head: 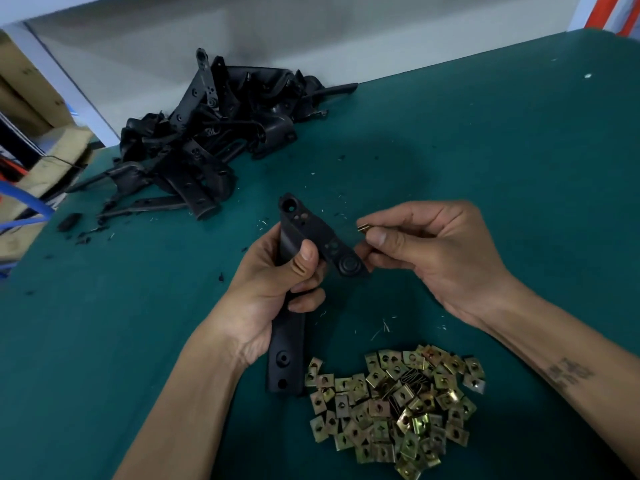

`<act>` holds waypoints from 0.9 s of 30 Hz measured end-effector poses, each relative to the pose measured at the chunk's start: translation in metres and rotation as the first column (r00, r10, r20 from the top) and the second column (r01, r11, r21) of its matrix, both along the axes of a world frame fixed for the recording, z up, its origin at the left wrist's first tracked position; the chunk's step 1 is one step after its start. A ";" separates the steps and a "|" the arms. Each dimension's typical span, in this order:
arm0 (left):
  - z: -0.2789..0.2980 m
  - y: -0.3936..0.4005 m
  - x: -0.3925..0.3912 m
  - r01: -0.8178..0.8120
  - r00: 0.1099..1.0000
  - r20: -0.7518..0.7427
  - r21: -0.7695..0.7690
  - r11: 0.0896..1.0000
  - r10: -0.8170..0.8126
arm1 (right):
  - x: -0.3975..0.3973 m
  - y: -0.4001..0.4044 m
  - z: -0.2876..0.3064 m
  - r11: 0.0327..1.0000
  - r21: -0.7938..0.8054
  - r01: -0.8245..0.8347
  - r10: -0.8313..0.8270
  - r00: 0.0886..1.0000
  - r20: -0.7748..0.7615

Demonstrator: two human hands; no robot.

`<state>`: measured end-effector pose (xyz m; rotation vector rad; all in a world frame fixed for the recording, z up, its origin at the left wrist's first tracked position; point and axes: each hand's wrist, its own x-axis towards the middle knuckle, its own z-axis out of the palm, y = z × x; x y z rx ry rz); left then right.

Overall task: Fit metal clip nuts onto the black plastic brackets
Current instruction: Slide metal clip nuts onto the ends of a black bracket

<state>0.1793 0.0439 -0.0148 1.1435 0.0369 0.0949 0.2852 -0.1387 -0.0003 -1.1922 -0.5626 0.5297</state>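
L hand (273, 289) grips a black plastic bracket (311, 233) round its middle, thumb pressed on the face, fingers curled behind. Bracket's bent: upper arm w/ holes points up and away from the hands, round end sits just beside the R fingertips, long lower arm runs down past the L wrist toward the near edge.

R hand (433, 251) pinches a metal clip nut (363, 227) btwn thumb and forefinger, other fingers curled loosely under. Nut is held just beside the bracket's upper arm, small gap btwn them; can't tell if it touches.

Below both hands, nearer the R forearm: loose pile of clip nuts (398, 410), brass-coloured, spread flat on the green table mat (502, 150). Pile's L edge lies just beside the bracket's lower end.

Up and left of the L hand, well apart: heap of black brackets (207, 133) against the back wall, some legs sticking out toward the table's L edge. Small black scraps and metal slivers scattered btwn heap and hands.

Right of and beyond the R hand: bare mat up to the far edge. Cardboard boxes (31, 98) past the table's L edge.
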 end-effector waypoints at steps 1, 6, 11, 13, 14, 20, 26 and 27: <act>-0.001 0.000 0.000 -0.006 1.000 -0.002 0.013 1.000 0.006 | -0.001 0.000 -0.001 1.000 0.010 -0.004 0.004 1.000 0.004; -0.003 0.000 0.002 -0.007 1.000 -0.020 0.033 0.999 0.008 | -0.003 0.001 0.000 0.994 0.090 -0.054 0.057 0.998 -0.034; -0.004 -0.006 0.003 -0.072 0.997 0.005 0.073 0.995 0.072 | -0.008 0.003 0.001 0.999 0.051 0.009 -0.008 1.000 -0.026; -0.004 -0.008 0.004 -0.093 0.996 0.021 0.112 0.989 0.091 | -0.011 0.005 0.000 0.999 0.038 0.028 -0.026 0.998 -0.061; -0.004 -0.008 0.004 -0.103 0.995 0.027 0.125 0.987 0.100 | -0.011 0.005 0.000 0.999 0.042 0.033 -0.029 0.996 -0.088; -0.003 -0.010 0.004 -0.142 0.989 0.053 0.163 0.976 0.135 | -0.013 0.006 0.000 0.992 0.117 0.047 -0.015 0.966 -0.258; -0.002 -0.012 0.005 -0.164 0.986 0.050 0.174 0.971 0.158 | -0.017 0.007 0.001 0.991 0.128 0.041 0.002 0.946 -0.325; -0.001 -0.013 0.005 -0.170 0.985 0.046 0.175 0.970 0.164 | -0.018 0.007 0.002 0.991 0.126 0.047 -0.003 0.945 -0.326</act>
